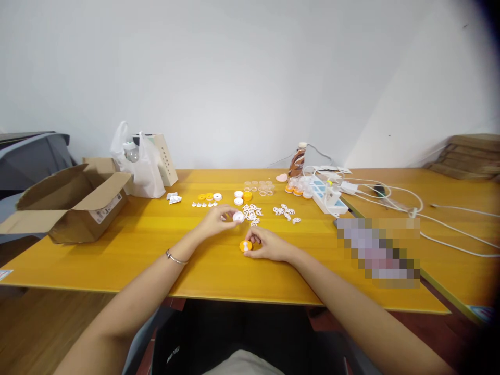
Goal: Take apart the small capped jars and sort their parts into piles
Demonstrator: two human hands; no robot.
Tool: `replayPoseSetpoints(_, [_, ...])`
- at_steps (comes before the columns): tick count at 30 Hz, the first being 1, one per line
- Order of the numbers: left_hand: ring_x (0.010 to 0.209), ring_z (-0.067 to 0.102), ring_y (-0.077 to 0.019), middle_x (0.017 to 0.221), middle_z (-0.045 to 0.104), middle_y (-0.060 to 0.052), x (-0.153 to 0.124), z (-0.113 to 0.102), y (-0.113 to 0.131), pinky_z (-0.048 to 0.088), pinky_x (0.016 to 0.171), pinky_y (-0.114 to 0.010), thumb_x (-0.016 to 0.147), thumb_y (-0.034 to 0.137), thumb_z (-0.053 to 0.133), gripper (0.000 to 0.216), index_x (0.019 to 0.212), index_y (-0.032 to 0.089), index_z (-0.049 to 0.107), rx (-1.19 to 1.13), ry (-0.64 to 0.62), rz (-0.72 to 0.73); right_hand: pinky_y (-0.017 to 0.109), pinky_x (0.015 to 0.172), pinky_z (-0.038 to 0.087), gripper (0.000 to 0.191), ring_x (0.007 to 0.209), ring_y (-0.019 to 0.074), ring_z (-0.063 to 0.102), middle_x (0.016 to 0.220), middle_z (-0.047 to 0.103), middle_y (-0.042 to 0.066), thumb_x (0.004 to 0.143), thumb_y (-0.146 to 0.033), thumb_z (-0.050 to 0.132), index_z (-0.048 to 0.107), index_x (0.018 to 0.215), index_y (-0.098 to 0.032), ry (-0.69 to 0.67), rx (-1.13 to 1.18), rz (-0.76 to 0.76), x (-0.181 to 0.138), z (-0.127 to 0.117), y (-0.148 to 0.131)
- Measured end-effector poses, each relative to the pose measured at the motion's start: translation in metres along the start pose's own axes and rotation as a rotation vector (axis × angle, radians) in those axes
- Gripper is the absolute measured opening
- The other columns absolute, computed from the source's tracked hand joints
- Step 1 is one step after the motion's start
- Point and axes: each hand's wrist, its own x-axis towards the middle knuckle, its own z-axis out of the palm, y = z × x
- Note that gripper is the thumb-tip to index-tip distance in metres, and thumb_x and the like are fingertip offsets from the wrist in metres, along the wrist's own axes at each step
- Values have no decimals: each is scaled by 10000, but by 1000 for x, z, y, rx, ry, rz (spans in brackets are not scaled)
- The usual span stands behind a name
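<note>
Between the thumb and fingers of my left hand (219, 220) is a round white plastic piece (238, 216), raised over the table. My right hand (267, 244) grips a round orange piece (246, 246) with a white part across its middle, low at the tabletop. Just beyond my hands lies a heap of small white cut-out pieces (253, 212), with a second group (284, 211) to its right. White discs (238, 195) and orange discs (247, 196) are stacked behind. Small white pegs (204, 204) stand in a row at the left, in front of several rings (209, 196).
An open cardboard box (82, 208) and a white plastic bag (142, 174) stand at left. Clear rings (263, 187), clear-topped orange pieces (299, 188), a brown bottle (297, 160) and a power strip (328, 195) with white cables are at the back right. A blurred-out object (377, 250) lies right.
</note>
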Motion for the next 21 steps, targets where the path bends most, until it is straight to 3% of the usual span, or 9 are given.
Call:
replayPoseSetpoints(7, [763,638,-160,846,690,-58,54,-1,-37,477,678,-219,709,292,609,372,1041,125,590,244,51,-299,232,626,365,273,681,112,440,741,496,-21,643,-336,686,524,804,-186,-1,-1,-11,0,0,0])
replayPoseSetpoints(13, [749,626,-185,805,683,-72,80,8,-42,447,674,-243,694,260,616,344,1009,127,577,354,3,-305,231,634,371,282,690,111,445,747,488,-20,642,-326,688,515,809,-178,-3,-12,-33,0,-1,2])
replayPoseSetpoints(21, [789,613,-205,862,673,-98,82,9,-41,430,692,-261,711,323,622,353,999,125,572,414,-11,-299,233,627,374,287,684,112,442,743,488,-20,642,-334,693,514,804,-179,-10,1,-18,0,-2,-1])
